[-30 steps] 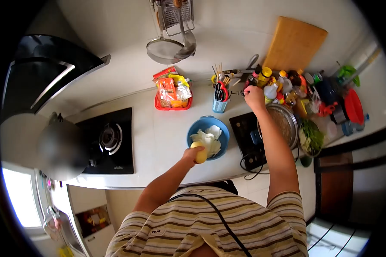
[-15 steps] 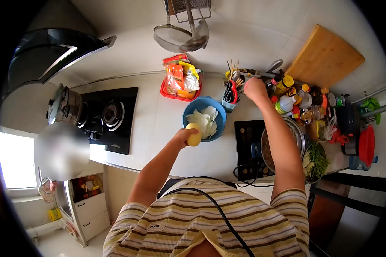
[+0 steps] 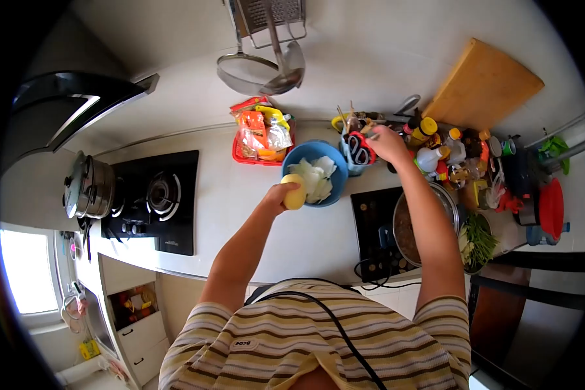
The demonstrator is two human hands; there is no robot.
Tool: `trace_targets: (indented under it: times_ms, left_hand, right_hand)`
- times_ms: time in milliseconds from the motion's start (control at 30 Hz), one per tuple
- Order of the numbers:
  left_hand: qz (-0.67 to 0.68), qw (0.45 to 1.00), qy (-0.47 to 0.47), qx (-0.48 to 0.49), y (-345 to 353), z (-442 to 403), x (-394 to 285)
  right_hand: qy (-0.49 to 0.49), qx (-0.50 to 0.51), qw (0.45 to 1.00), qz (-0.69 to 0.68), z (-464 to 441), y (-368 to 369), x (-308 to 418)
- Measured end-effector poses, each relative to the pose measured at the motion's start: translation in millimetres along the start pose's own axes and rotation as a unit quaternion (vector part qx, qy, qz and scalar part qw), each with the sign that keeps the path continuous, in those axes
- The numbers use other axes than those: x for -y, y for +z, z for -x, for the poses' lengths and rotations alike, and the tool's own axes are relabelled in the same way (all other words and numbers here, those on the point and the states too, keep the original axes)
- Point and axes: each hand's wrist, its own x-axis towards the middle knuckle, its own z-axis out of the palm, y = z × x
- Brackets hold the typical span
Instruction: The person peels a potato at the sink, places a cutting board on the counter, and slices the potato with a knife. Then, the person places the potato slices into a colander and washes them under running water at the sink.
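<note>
My left hand (image 3: 281, 197) is wrapped round a pale yellow peeled potato (image 3: 295, 192) at the near left rim of a blue bowl (image 3: 337, 190). Thin whitish pieces (image 3: 317, 179) are heaped inside this bowl. Over at the light blue utensil holder (image 3: 355, 169), the fingers of my right hand (image 3: 387, 143) are closed beside the red and black scissors handles (image 3: 359, 149). What they pinch, if anything, is too small to make out. Thin sticks and other handles stand in the holder too.
Left of the bowl are a red basket (image 3: 242, 153) of packets and a gas hob (image 3: 182, 221). Bottles (image 3: 429, 158) crowd the right side. A pan of food (image 3: 406, 224) sits on the black cooktop (image 3: 365, 221) under my right forearm. A ladle (image 3: 286, 78) hangs above.
My right hand has come down and closer to the scissors handles in the holder. My left hand keeps the potato by the bowl. The whole view has shifted slightly.
</note>
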Motion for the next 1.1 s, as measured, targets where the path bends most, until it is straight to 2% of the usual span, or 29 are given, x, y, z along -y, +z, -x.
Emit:
trace_targets:
  times_ms: [67,100,200,267,300,333,367,400,433,467,500,567,600,667,700,767,800,867,900,967,1100]
  left_hand:
    - [-0.007,0.996,0.008,-0.085,19.1,-7.1,-16.3]
    - [-0.005,0.995,0.004,-0.104,16.9,-17.6,-21.1]
    - [0.047,0.995,0.064,-0.055,6.2,-46.3,-20.4]
    - [0.096,0.992,0.086,-0.018,8.7,-51.7,-24.2]
    - [0.116,0.989,0.094,-0.026,14.7,-46.5,-26.8]
    - [0.137,0.984,0.102,-0.043,16.8,-39.3,-28.6]
    - [0.126,0.986,0.099,-0.041,16.9,-35.7,-29.8]
    - [0.118,0.987,0.097,-0.04,16.2,-32.6,-30.5]
    - [0.108,0.988,0.108,-0.024,11.9,-28.5,-29.5]
    - [0.099,0.988,0.118,-0.009,10.6,-24.5,-26.0]
    - [0.097,0.988,0.122,-0.005,14.9,-11.9,-22.5]
    - [0.113,0.987,0.11,-0.014,23.6,24.9,-24.9]
    - [0.117,0.986,0.114,-0.022,27.6,37.3,-25.6]
    - [0.121,0.989,0.085,-0.024,35.6,55.6,-21.5]
    - [0.136,0.987,0.08,-0.019,47.3,62.6,-22.2]
    - [0.113,0.99,0.081,0.0,67.9,73.4,-21.4]
    - [0.096,0.992,0.082,0.029,74.3,74.0,-22.5]
    - [0.08,0.992,0.086,0.047,92.5,80.1,-22.7]
    - [0.079,0.992,0.086,0.051,99.1,81.5,-23.3]
    - [0.077,0.992,0.084,0.059,109.9,84.0,-25.7]
    - [0.055,0.994,0.083,0.045,129.0,90.0,-38.0]
  right_hand:
    - [-0.008,-0.007,1.0,0.02,-1.3,0.2,-18.1]
    - [0.002,-0.016,1.0,-0.024,-1.7,1.4,-29.7]
    - [0.026,-0.027,0.99,-0.133,3.4,-5.4,-58.4]
    - [-0.007,-0.051,0.982,-0.181,7.1,-40.2,-64.6]
    - [-0.036,-0.095,0.972,-0.212,-0.2,-56.8,-77.2]
    - [-0.019,-0.127,0.981,-0.143,1.8,-103.3,-66.0]
    - [-0.045,-0.24,0.969,-0.044,-11.3,-134.1,-80.0]
    - [-0.058,-0.311,0.948,0.023,-12.1,-183.9,-69.7]
    - [-0.134,-0.429,0.89,0.075,-23.4,-221.3,-82.8]
    - [-0.076,-0.453,0.877,0.142,-24.8,-262.8,-82.0]
    - [-0.083,-0.507,0.83,0.219,-33.5,-299.2,-90.6]
    - [-0.024,-0.468,0.817,0.337,-39.9,-349.1,-97.1]
    - [-0.03,-0.466,0.82,0.331,-43.0,-361.4,-98.6]
    - [-0.041,-0.379,0.846,0.372,-57.5,-374.9,-100.8]
    - [-0.05,-0.372,0.853,0.362,-73.4,-380.9,-109.4]
    - [0.001,-0.147,0.944,0.296,-103.3,-395.5,-119.4]
    - [-0.005,-0.152,0.945,0.288,-113.8,-396.4,-121.9]
    - [0.053,-0.084,0.923,0.371,-130.7,-401.1,-122.6]
    - [0.054,-0.095,0.924,0.366,-129.4,-400.6,-117.5]
    - [0.064,-0.177,0.929,0.32,-116.1,-395.4,-112.0]
    - [0.075,-0.224,0.927,0.293,-99.9,-403.4,-114.8]
